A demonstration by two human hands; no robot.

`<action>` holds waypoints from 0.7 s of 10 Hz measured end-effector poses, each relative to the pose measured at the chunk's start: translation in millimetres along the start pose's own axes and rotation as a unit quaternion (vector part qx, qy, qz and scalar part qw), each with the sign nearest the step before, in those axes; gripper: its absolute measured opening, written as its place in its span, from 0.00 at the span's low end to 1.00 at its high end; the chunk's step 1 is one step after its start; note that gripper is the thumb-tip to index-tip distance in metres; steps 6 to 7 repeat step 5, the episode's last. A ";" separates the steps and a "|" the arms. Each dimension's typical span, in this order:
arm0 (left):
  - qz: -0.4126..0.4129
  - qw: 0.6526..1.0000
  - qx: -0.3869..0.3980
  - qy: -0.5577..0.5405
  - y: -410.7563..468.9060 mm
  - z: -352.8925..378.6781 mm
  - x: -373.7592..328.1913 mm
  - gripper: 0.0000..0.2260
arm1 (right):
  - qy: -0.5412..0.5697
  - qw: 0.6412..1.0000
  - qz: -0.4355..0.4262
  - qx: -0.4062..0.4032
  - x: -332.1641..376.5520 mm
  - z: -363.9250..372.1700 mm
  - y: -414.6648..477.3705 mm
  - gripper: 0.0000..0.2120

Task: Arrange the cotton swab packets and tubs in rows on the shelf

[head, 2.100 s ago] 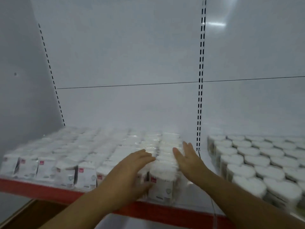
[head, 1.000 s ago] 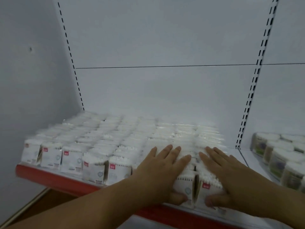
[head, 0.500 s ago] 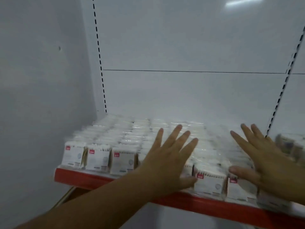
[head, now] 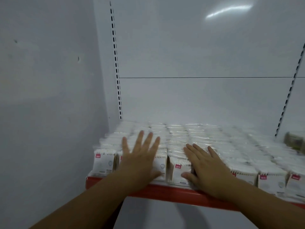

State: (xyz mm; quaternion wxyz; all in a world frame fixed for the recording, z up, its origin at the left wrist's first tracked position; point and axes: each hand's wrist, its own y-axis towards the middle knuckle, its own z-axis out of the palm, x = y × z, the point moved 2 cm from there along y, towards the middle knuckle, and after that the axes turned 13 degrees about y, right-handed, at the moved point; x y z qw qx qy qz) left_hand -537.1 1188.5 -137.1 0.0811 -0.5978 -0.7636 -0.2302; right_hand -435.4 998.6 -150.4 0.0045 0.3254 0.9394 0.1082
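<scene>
Now left hand [head: 140,161] and right hand [head: 204,166], fingers [head: 149,141] spread wide, press packets [head: 214,146] at the red shelf lip [head: 165,191] — an uneven shove could tip them off.

L hand [head: 142,161] flat, palm down, fingers spread wide. R hand [head: 204,167] flat too, fingers closer together, thumb out sideways. Both forearms stretched fwd.

The white, clear-wrapped cotton swab packets [head: 222,146], each bearing a small red label on the upper left of its front face, stand upright in close rows from the red-edged shelf [head: 165,192] front to its rear, with blurred tubs [head: 295,142] at far right.
</scene>
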 end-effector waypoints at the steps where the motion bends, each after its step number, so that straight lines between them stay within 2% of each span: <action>1: -0.012 0.996 0.083 0.005 -5.7 16.0 22.8 0.33 | -0.001 1.000 0.005 0.004 2.4 0.8 0.7 0.37; 3: -0.003 0.998 0.069 -0.010 0.5 26.2 24.6 0.32 | -0.011 0.999 0.007 0.037 1.1 0.0 4.2 0.38; 4: -0.009 0.997 0.082 -0.012 5.3 25.0 26.5 0.33 | -0.015 0.998 0.008 0.065 4.8 -10.4 4.4 0.41; 5: -0.012 0.994 0.109 -0.003 7.4 20.8 25.5 0.34 | 0.033 0.998 -0.025 0.043 12.2 -34.7 -8.9 0.47; 7: -0.012 0.994 0.109 -0.003 7.4 20.8 25.5 0.34 | 0.033 0.998 -0.025 0.043 12.2 -34.7 -8.9 0.47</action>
